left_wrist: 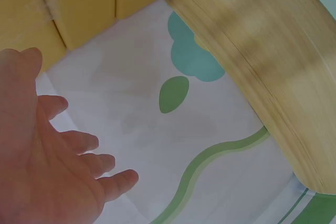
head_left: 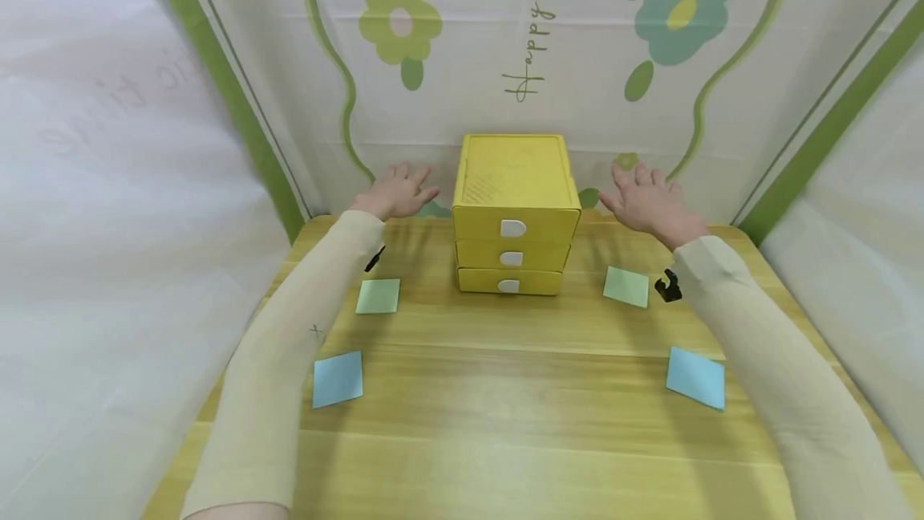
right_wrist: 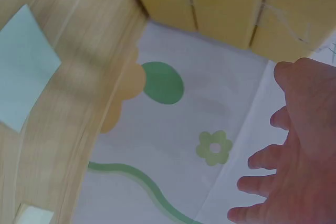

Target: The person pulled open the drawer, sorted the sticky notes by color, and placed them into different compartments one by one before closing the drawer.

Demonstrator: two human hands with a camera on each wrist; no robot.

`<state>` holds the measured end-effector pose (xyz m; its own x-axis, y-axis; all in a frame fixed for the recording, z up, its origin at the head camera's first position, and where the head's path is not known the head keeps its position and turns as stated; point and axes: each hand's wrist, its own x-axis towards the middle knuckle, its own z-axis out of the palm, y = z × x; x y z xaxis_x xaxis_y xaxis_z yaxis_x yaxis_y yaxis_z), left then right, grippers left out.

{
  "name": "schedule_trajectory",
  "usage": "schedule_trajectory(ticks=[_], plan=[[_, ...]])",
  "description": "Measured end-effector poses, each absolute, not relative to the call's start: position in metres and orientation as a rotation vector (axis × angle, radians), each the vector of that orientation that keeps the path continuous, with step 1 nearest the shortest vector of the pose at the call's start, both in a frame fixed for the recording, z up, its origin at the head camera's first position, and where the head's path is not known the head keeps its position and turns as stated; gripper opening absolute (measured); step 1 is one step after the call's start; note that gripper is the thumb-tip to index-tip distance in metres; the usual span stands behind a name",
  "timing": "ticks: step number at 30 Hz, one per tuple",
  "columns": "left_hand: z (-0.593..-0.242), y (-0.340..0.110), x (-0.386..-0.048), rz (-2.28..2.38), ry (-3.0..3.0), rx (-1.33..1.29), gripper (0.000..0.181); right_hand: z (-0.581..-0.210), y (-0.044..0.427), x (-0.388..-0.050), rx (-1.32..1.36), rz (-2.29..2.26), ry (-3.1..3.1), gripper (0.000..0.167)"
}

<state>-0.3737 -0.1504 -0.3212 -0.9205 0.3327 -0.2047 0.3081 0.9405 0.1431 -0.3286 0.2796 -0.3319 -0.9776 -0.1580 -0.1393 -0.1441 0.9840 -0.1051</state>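
A yellow three-drawer box (head_left: 516,175) with white drawer tabs stands at the far edge of the wooden table. My left hand (head_left: 395,192) is held in the air to the left of the box, fingers spread and holding nothing. On the other side, my right hand (head_left: 646,201) is likewise raised with spread fingers and nothing in it. Each wrist view shows the palm side, with the left hand (left_wrist: 52,156) and the right hand (right_wrist: 299,145) near the sides of the drawer box (right_wrist: 226,3). Neither hand appears to touch it in the head view.
Green sticky notes lie on the table left (head_left: 378,296) and right (head_left: 626,286) of the box. Nearer are a blue note (head_left: 338,379) at left and another blue note (head_left: 695,378) at right. A printed fabric curtain (head_left: 462,103) hangs behind and along both sides of the table (head_left: 491,440).
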Motion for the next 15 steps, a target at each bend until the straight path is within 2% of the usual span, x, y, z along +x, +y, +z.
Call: schedule_trajectory(ticks=[15], plan=[[-0.307, -0.153, -0.375, 0.444, 2.824, 0.674, 0.070, -0.319, 0.284, -0.324, -0.297, -0.368, 3.036, 0.079]])
